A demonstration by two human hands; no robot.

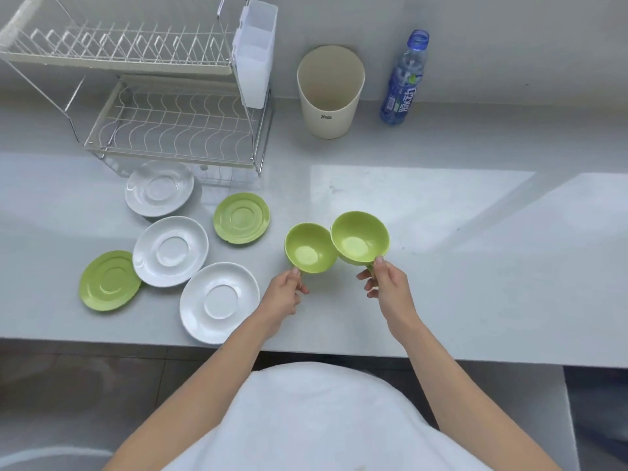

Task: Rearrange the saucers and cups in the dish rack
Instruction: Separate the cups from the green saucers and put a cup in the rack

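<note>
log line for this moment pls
left hand: holds green cup | right hand: holds second green cup | saucers: five on counter | dish rack: empty

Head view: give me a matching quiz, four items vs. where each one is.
Items:
1. green cups
2. dish rack
3. blue bottle
4. white saucers

Places:
A. far right, by the wall
B. flat on the counter in front of the rack
C. one held in each hand
D. back left, both tiers bare

Pairs: 1-C (left hand, right hand), 2-D, 3-A, 4-B
</note>
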